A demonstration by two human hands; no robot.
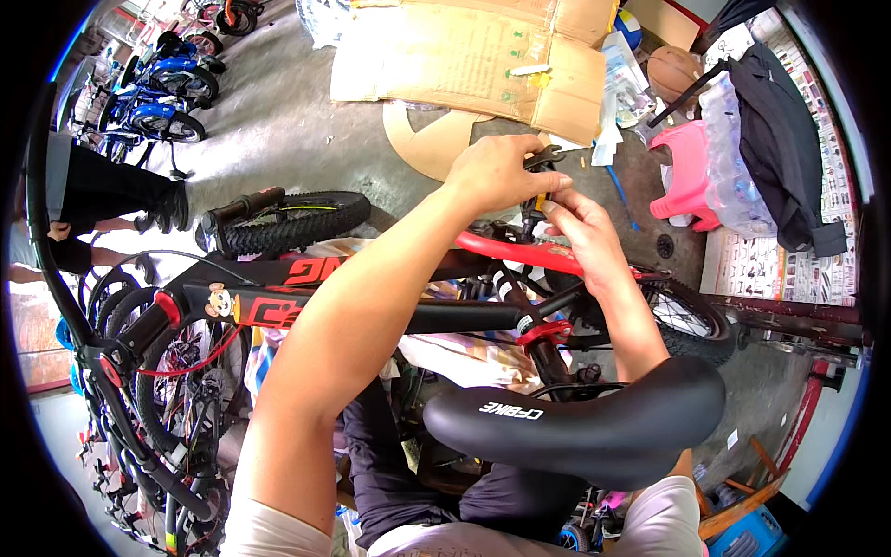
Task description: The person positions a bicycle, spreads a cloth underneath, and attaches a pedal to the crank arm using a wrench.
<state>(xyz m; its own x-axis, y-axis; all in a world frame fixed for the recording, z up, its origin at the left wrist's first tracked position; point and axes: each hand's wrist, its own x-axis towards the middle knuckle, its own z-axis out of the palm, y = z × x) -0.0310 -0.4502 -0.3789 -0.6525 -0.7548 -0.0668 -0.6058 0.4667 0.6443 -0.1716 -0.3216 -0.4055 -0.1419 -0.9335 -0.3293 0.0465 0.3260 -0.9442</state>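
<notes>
My left hand (494,172) is closed around a dark open-ended wrench (546,155) above a black upright part (529,228) with a small yellow section, on a red bicycle frame (492,245). Just below and right of it, my right hand (583,227) has its fingers bent at that part; what they grip is too small to make out. My forearms reach over a nearer black-and-red bicycle frame (445,316), whose black saddle (574,418) is close below my right hand. The far end of the red frame has a wheel (698,325).
Cardboard (445,56) and a loose tyred wheel (311,223) lie ahead. Blue bicycles (172,116) and another person's legs (111,200) are at left. A pink stool (677,162), a basketball (673,74) and a dark jacket (780,139) are at right.
</notes>
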